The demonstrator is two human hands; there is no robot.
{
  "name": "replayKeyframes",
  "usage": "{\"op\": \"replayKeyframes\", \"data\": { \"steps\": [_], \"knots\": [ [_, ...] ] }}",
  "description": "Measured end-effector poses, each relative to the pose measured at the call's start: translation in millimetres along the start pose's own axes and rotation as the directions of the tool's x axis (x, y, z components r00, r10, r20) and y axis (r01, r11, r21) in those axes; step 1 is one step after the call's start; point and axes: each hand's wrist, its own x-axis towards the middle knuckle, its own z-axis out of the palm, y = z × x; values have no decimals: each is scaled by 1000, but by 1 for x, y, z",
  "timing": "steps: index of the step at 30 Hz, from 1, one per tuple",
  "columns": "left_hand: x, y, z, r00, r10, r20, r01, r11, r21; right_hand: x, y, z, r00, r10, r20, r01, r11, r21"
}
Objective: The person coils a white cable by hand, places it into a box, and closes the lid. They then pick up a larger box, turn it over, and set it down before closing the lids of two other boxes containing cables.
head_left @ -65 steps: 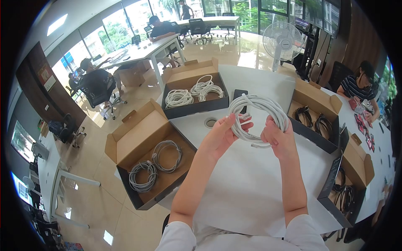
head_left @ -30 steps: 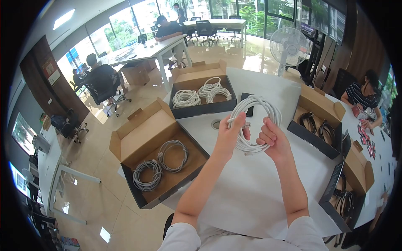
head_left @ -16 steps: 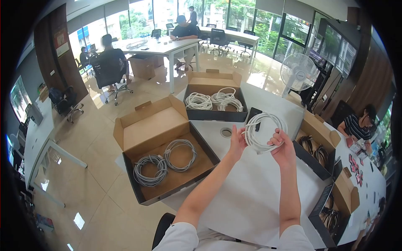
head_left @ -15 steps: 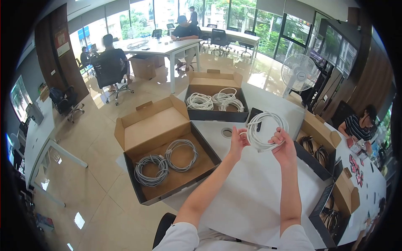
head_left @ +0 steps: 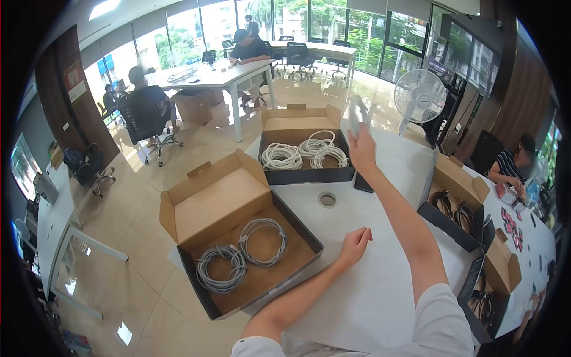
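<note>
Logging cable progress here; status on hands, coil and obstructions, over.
Right hand extended, gripping pale coil, blurred. Left hand over table, no cable visible in it. Open box ahead, white coils inside. Phone beside that box.

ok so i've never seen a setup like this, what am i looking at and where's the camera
There is no machine here: a person works bare-handed, wearing one camera on the head that looks forward and down. Its wide lens bends the room and darkens the corners.

On the white table are four open boxes. The nearest on the left holds two grey coils, the far one white coils, and the two on the right black cables. A flat dark object lies by the far box.

The raised right hand seems to hold a pale thing, too blurred to name. The left hand is loosely curled, with nothing visible in it.
</note>
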Motion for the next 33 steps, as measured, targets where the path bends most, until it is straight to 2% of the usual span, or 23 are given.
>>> {"op": "replayKeyframes", "data": {
  "steps": [1,3,6,9,10,13,16,19,20,23,26,29,32,33],
  "knots": [
    [0,0,-1,1000,-5,-19,4,999,-38,8,7,16,989,-132,65,135,990,-49],
    [2,-2,-2,999,-13,-34,10,997,-83,18,23,50,904,-372,213,401,909,-116],
    [3,-2,-2,999,-20,-39,16,994,-106,6,43,103,760,-456,464,527,850,-28],
    [0,0,-4,998,-45,-40,39,990,-135,-2,51,125,641,-293,709,449,893,-37],
    [2,-2,-4,998,-61,-34,56,988,-147,0,56,134,634,-288,718,414,910,-1],
    [3,0,-2,998,-69,-10,67,988,-138,3,60,138,497,-213,841,430,903,-26],
    [3,2,-2,999,-47,-10,46,993,-112,9,53,136,428,-95,899,341,938,-63],
    [3,3,-4,999,-48,-5,48,995,-89,18,47,141,358,-20,933,185,981,-50],
    [3,4,-4,999,-52,-3,51,995,-82,17,52,148,371,-36,928,166,986,-28],
    [3,5,-3,999,-11,-30,10,999,-38,20,38,138,369,-84,926,308,951,-36],
    [3,11,-6,999,-45,-2,45,999,6,31,18,126,335,-104,936,585,802,-121],
    [3,15,-6,999,-51,1,51,999,-4,45,1,119,522,-124,844,538,816,-213],
    [4,8,-5,999,-43,16,43,998,45,37,23,146,695,131,707,227,893,-389],
    [4,7,-4,999,-36,6,36,998,45,30,33,155,622,207,755,201,890,-410]
  ]
}}
